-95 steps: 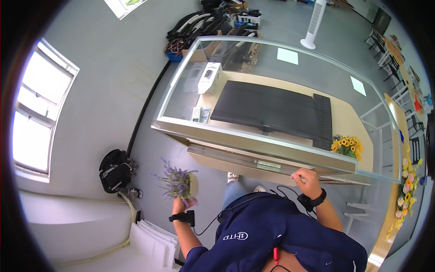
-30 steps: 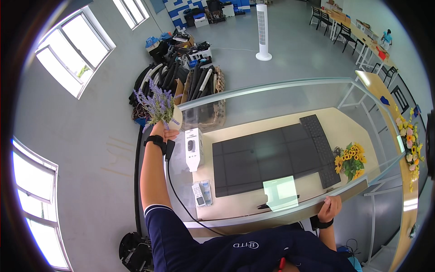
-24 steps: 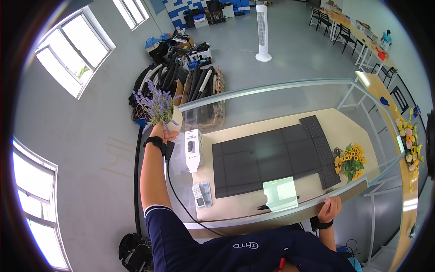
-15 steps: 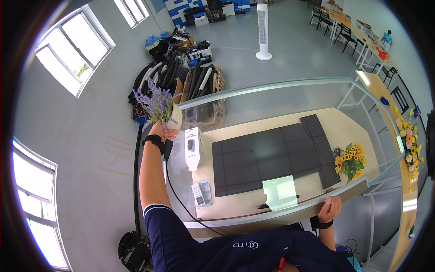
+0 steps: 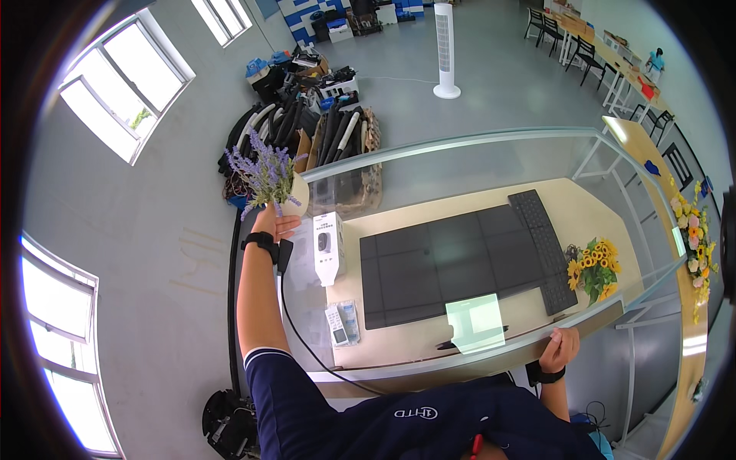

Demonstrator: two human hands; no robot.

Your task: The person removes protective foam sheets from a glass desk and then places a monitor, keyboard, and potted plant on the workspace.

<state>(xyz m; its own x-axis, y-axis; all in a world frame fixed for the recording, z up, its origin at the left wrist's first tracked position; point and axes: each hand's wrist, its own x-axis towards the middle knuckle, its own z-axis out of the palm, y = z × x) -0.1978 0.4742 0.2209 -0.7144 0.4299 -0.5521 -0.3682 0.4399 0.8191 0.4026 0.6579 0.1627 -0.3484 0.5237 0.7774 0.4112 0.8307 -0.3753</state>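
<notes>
A potted lavender point(image 5: 264, 175) with purple flowers and a cream pot stands at the far left corner of the glass-topped table point(image 5: 491, 143). My left hand point(image 5: 277, 222) is closed around the pot's near side, with the fingers in front of it and the thumb partly hidden. At the table's near right edge my right hand point(image 5: 560, 349) is curled, its fingertips against the rim. Close to the left hand stands a white box point(image 5: 328, 249) with a dark device pictured on it. A white remote control point(image 5: 336, 326) lies nearer to me beside a small pale-blue packet point(image 5: 349, 320).
A large dark panel point(image 5: 445, 261) and a black keyboard point(image 5: 537, 238) cover the table's middle. Sunflowers point(image 5: 594, 268) stand at the right. A black cable point(image 5: 303, 343) runs from my left wrist. Beyond are boxes of black tubes point(image 5: 341, 138) and a white tower fan point(image 5: 445, 57).
The view shifts very slightly. My left hand stays at the lavender pot, and my right hand stays at the table's edge.
</notes>
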